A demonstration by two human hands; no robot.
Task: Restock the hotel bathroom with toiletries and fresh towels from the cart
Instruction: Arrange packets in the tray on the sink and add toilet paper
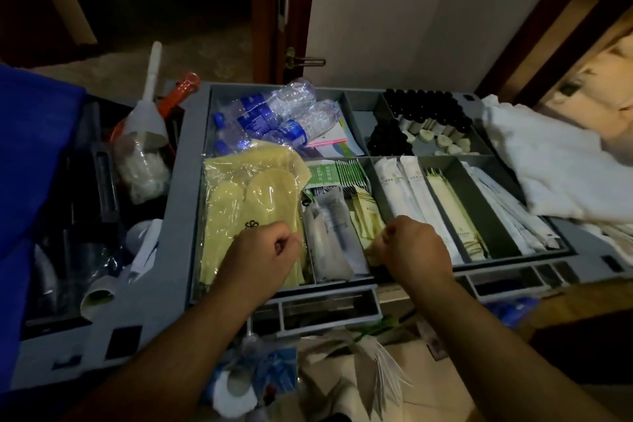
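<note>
The grey cart tray [185,202] is split into compartments of toiletries. My left hand [263,252] is curled into a fist over a plastic pack of yellow slippers [246,188], with nothing visible in it. My right hand [412,247] is closed, its fingertips pinching a pale green packet [371,247] in the middle compartment. Beside it lie long white wrapped kits [411,188] and green sachets [335,175]. Small black-capped bottles [421,110] fill the far right compartment. Folded white towels [555,164] are piled on the cart's right end.
Water bottles [274,113] lie in the far left compartment. A white brush in a holder [147,113] and a blue bag [27,154] are at the left. A wooden door [294,10] stands behind the cart. Paper rolls [236,387] sit on a lower shelf.
</note>
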